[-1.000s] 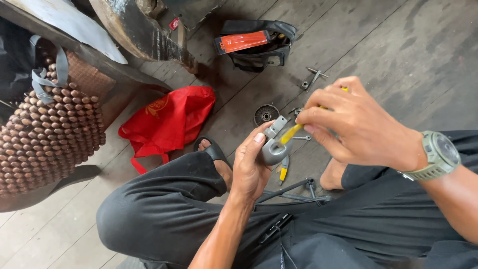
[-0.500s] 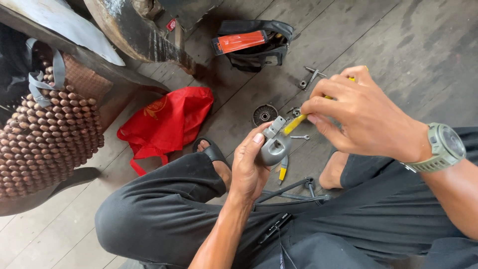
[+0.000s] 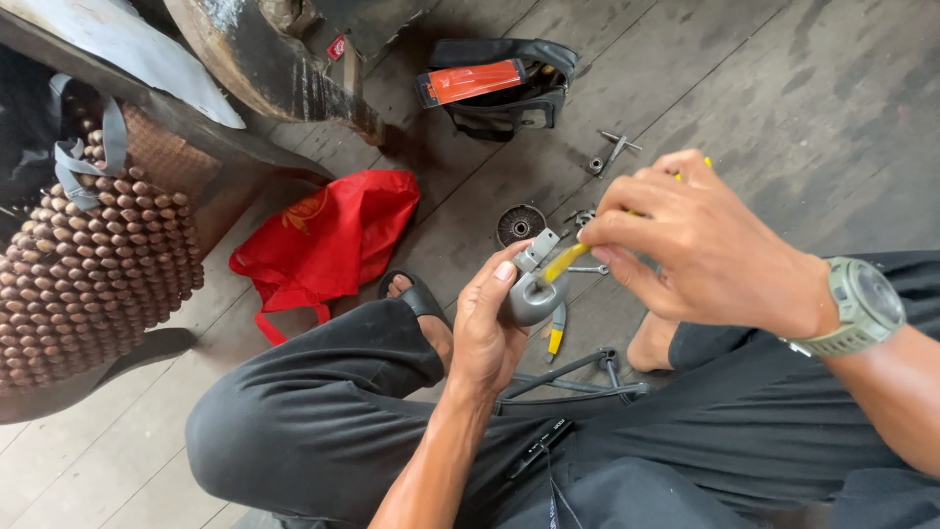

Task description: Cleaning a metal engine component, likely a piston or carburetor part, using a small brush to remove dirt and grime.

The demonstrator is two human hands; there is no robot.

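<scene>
Above the lap, the left hand wraps thumb and fingers around a grey metal part, while the right hand pinches a yellow-handled tool with its tip at the part's top. It looks solid, stiff and fairly heavy for its size, perhaps greasy, so the rounded body is the sure hold, with the square end left free. Against half a second ago both grips are unchanged; the hands sit slightly higher, and the red bag lies as before
</scene>
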